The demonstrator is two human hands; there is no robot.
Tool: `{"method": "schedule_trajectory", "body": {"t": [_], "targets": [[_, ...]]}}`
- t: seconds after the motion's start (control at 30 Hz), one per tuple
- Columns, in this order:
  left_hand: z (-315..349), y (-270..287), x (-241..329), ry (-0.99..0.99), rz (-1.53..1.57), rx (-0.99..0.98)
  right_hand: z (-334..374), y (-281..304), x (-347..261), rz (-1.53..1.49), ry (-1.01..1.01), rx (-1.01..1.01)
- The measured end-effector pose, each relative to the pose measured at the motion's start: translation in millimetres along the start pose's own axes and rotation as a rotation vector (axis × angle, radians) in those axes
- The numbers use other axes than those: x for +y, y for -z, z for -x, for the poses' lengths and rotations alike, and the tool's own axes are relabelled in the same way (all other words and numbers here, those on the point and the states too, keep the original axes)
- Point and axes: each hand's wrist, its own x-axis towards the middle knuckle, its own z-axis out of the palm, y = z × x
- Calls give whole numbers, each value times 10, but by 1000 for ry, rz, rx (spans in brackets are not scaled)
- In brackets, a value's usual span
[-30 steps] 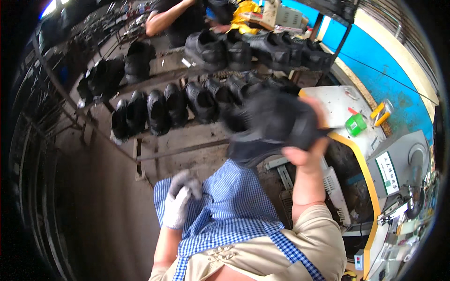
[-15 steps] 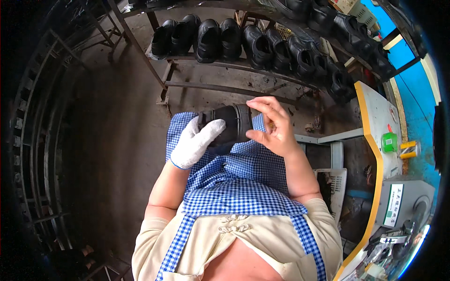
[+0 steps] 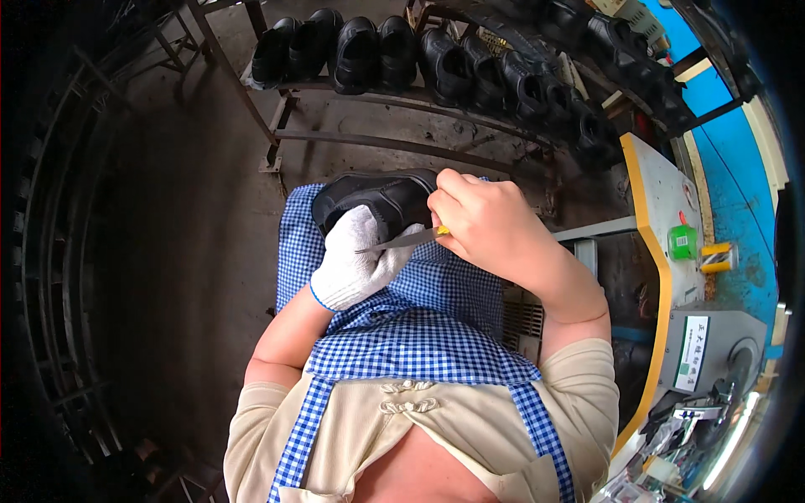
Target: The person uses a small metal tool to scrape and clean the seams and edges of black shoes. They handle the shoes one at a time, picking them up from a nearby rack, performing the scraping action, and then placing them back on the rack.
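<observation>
A black shoe (image 3: 394, 197) is held over my lap, its opening turned toward my left hand. My left hand (image 3: 356, 256), in a white knit glove with a blue edge, is closed on the near end of the shoe. My bare right hand (image 3: 495, 218) is closed round a knife (image 3: 409, 240) with a grey, tapering blade and a bit of yellow at the handle. The blade points left, across the front of the gloved fingers. Most of the handle is hidden in my right fist, which is close to the shoe's right end.
Several black shoes (image 3: 356, 54) stand on a metal rack (image 3: 369, 144) ahead. At the right is a white table with a yellow edge (image 3: 662, 277), bearing a green container (image 3: 682, 241) and a grey machine (image 3: 717, 348). A blue-checked apron (image 3: 419, 344) covers my lap.
The shoe has been turned, so its side and opening now show. My right hand, whose fingers were spread at the shoe with no knife visible, is now closed on the knife.
</observation>
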Motion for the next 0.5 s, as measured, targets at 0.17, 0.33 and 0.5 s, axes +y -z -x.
{"method": "schedule_trajectory", "body": {"t": [0.17,0.33,0.5], "targets": [[34,1,42,-10,-12,9,-26,-155,54,-129,-39,-2],[49,93,154,86,-9,-30,6,-151,256,-471,-38,-3],[101,34,146,340,323,94,93,-180,181,-467,-83,69]]}}
